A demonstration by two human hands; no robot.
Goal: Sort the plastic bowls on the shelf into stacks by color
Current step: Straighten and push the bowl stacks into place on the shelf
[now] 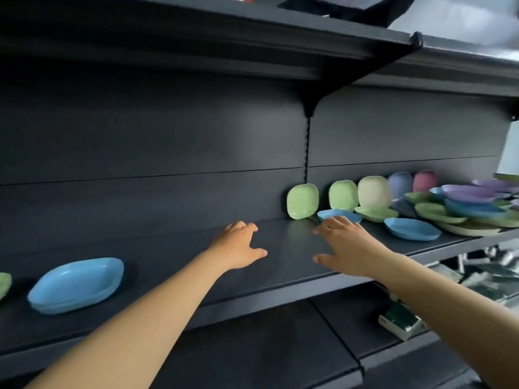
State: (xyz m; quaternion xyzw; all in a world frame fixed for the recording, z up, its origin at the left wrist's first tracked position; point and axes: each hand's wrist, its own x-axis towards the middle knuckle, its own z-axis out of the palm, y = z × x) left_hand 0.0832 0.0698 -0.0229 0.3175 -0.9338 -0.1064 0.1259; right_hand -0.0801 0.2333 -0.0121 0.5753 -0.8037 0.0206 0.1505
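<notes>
The dark shelf (157, 265) carries a blue bowl stack (76, 284) at near left and mixed-colour bowls (460, 204) heaped at far right. The left hand (238, 247) and right hand (346, 247) hover between, fingers spread, holding nothing; a lone blue bowl (338, 214) lies just beyond the right fingertips.

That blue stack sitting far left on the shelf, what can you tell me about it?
The stack of light blue plastic bowls sits upright on the dark shelf, near its left end. The bowls are shallow, rounded-square and glossy, nested closely so only rims show below the top one. Nothing touches it; both hands are off to its right.
</notes>
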